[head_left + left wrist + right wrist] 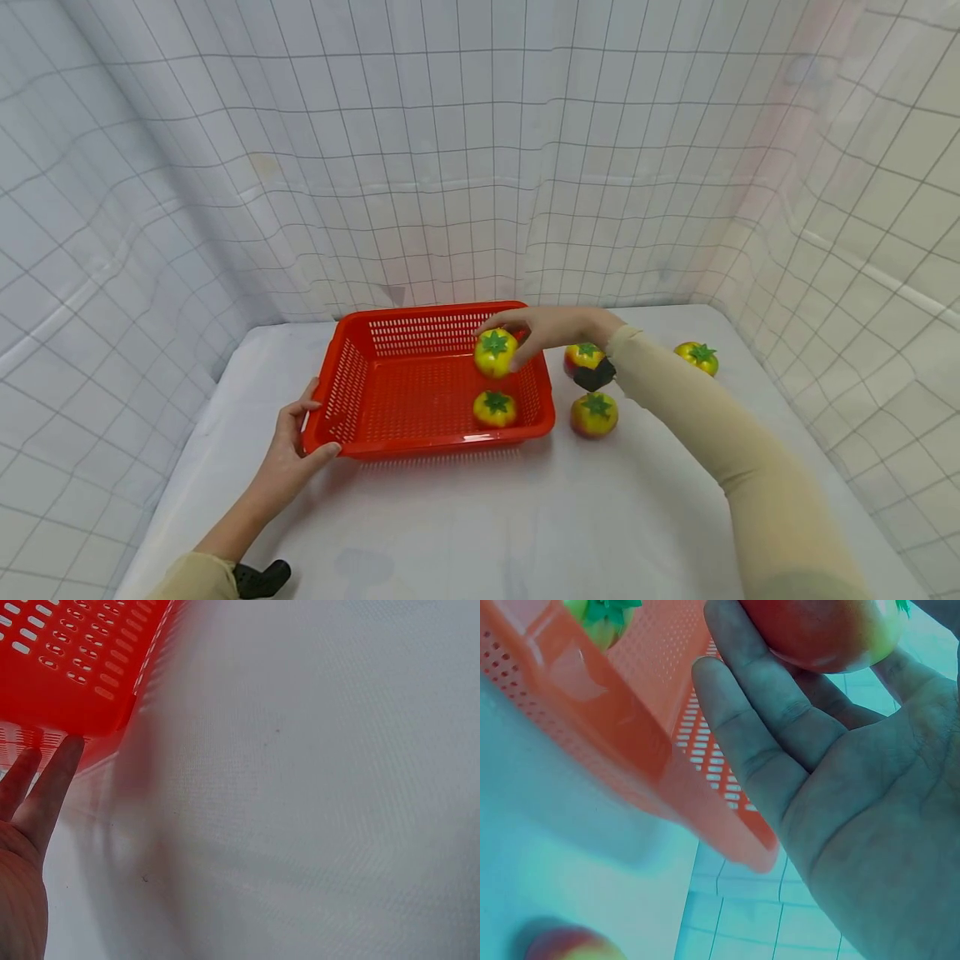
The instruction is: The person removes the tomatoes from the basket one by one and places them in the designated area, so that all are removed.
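My right hand (542, 327) holds a yellow-and-red tomato-like fruit (496, 353) with a green star-shaped top, above the right part of a red plastic basket (427, 450). In the right wrist view the fruit's red underside (817, 634) rests against the fingers, and the thumb is partly out of frame. A second such fruit (495, 409) lies inside the basket near its front right corner. At the front left corner my left hand (288, 446) grips the basket, thumb on the front rim and fingers along the left side. The left wrist view shows two fingertips touching the basket wall (67, 697).
To the right of the basket, similar fruits lie on the white table (450, 525): one near it (595, 415), one partly behind the right wrist (583, 357), one farther right (697, 357). White grid-patterned sheeting (465, 167) encloses the table's back and sides.
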The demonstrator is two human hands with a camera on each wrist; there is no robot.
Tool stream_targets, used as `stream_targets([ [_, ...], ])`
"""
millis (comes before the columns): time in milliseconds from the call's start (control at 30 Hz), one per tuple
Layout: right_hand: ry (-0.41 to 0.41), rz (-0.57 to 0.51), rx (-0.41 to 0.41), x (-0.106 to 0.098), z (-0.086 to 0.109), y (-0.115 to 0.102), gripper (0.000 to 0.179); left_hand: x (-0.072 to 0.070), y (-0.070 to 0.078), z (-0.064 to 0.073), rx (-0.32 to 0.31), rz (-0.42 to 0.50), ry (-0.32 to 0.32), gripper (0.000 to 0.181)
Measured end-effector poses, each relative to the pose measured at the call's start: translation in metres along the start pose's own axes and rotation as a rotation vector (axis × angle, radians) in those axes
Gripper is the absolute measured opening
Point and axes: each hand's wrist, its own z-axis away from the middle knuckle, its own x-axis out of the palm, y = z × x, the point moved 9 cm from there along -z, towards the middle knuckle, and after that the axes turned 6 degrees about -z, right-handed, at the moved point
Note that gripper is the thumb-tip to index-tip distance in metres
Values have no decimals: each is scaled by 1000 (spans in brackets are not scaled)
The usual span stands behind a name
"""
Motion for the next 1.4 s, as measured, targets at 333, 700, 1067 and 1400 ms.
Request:
stream_targets([
  [333,46,9,38,-12,29,7,73,1,-2,0,0,26,-10,62],
  [700,81,-23,37,-21,53,15,73,3,-1,0,-16,23,-16,60],
  [1067,177,-26,79,-30,84,32,69,4,-1,1,-24,25,-12,61],
  [1400,252,-42,95,-34,114,52,68,4,1,2,-5,36,-17,60],
])
